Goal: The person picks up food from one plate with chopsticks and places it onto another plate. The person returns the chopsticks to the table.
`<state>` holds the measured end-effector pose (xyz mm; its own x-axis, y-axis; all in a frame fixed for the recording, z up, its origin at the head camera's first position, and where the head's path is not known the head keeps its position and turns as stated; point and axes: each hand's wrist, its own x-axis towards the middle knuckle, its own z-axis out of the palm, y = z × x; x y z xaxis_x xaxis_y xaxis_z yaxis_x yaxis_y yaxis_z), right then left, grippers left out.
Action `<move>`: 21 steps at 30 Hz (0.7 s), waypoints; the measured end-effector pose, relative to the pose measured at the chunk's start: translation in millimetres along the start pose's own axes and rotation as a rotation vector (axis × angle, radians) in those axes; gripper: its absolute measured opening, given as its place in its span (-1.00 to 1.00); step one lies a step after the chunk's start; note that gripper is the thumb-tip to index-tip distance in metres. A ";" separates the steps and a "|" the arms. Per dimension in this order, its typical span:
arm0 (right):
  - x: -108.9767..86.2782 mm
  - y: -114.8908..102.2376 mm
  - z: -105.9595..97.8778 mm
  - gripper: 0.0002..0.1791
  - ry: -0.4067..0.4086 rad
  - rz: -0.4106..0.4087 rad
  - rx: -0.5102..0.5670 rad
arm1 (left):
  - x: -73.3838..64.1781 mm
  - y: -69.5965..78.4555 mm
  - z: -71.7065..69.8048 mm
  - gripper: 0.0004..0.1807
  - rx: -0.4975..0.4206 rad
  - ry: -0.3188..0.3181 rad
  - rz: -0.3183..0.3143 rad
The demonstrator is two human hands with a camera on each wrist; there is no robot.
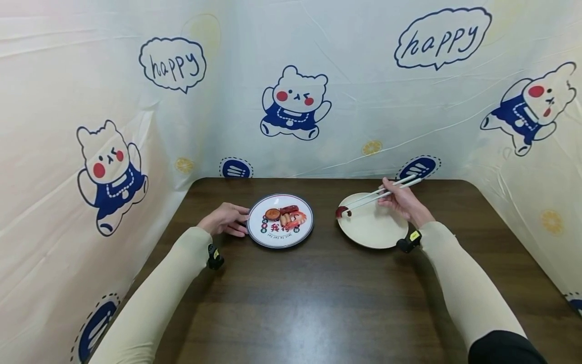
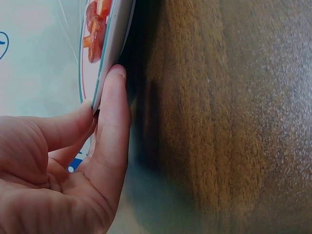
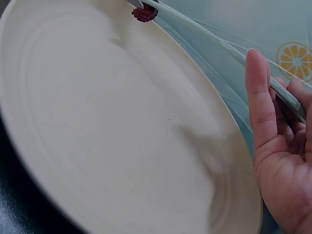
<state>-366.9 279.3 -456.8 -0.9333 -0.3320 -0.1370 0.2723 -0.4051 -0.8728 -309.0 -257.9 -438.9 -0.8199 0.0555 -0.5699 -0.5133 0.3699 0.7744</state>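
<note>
My left hand (image 1: 226,220) pinches the left rim of a white plate (image 1: 257,215) with a blue edge, thumb on top and fingers beneath, as the left wrist view shows. On this plate lie a pink shrimp (image 1: 297,218), a round brown slice (image 1: 273,214) and a reddish sausage-like piece (image 1: 289,209). My right hand (image 1: 406,205) holds a pair of pale chopsticks (image 1: 411,183) above a cream plate (image 1: 373,230). Between the chopstick tips is a dark red, curled, bumpy food piece (image 1: 343,212), at the cream plate's left edge.
Both plates are near the far side of a dark brown wooden table (image 1: 295,293), with a gap between them. A light cloth (image 1: 227,101) printed with cartoon bears encloses the table at the back and sides. Each wrist wears a small black device (image 1: 215,257).
</note>
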 end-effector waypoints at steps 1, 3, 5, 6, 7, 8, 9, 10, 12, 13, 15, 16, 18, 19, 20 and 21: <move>0.0 0.2 1.2 -0.60 0.003 -0.003 -0.002 | -0.1 0.0 -0.1 -0.40 -0.001 0.000 0.000; -0.2 0.1 3.1 -0.60 0.001 -0.007 -0.004 | -0.4 -0.1 -0.2 -0.40 -0.004 -0.002 -0.001; -0.3 0.5 5.4 -0.60 0.004 -0.014 -0.013 | -0.5 -0.1 -0.2 -0.40 -0.008 -0.002 0.000; -0.1 0.9 6.5 -0.61 0.005 -0.017 -0.019 | -0.6 -0.1 -0.3 -0.40 -0.008 -0.002 0.001; -0.1 1.3 7.2 -0.61 0.008 -0.019 -0.023 | -0.7 -0.3 0.1 -0.41 -0.008 -0.003 0.000; -0.1 1.6 8.0 -0.62 0.007 -0.019 -0.025 | -0.6 -0.5 0.5 -0.41 -0.008 -0.004 0.002; 0.1 2.2 9.2 -0.62 0.013 -0.020 -0.028 | -0.6 -0.8 1.0 -0.41 -0.007 -0.006 0.003; 0.3 2.6 10.2 -0.62 0.013 -0.019 -0.028 | -0.6 -1.1 1.4 -0.41 -0.006 -0.006 0.004; 0.9 3.1 12.7 -0.63 0.011 -0.018 -0.020 | -0.9 -1.6 2.2 -0.41 -0.001 -0.010 0.007; 1.3 3.3 14.0 -0.63 0.012 -0.018 -0.015 | -0.9 -1.8 2.6 -0.40 -0.001 -0.012 0.008; 2.2 3.7 17.3 -0.63 0.011 -0.019 -0.010 | -0.9 -2.1 2.9 -0.40 -0.001 -0.015 0.009; 3.0 3.8 18.9 -0.63 0.010 -0.021 -0.010 | -1.0 -2.1 2.7 -0.40 -0.001 -0.013 0.008; 4.5 3.9 21.6 -0.63 0.007 -0.023 -0.013 | -0.9 -1.8 2.2 -0.40 0.000 -0.008 0.006; 5.5 4.1 23.3 -0.63 0.010 -0.026 -0.014 | -0.8 -1.5 1.8 -0.40 -0.001 -0.005 0.005; 6.5 4.3 24.9 -0.64 0.013 -0.030 -0.019 | -0.7 -1.2 1.4 -0.40 -0.002 -0.002 0.003; 7.6 4.4 26.7 -0.64 0.015 -0.034 -0.021 | -0.5 -1.0 0.9 -0.40 -0.005 0.001 0.001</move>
<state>-366.5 252.3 -449.2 -0.9452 -0.3060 -0.1141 0.2358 -0.3977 -0.8867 -307.9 -257.5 -439.7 -0.8208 0.0546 -0.5686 -0.5136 0.3653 0.7764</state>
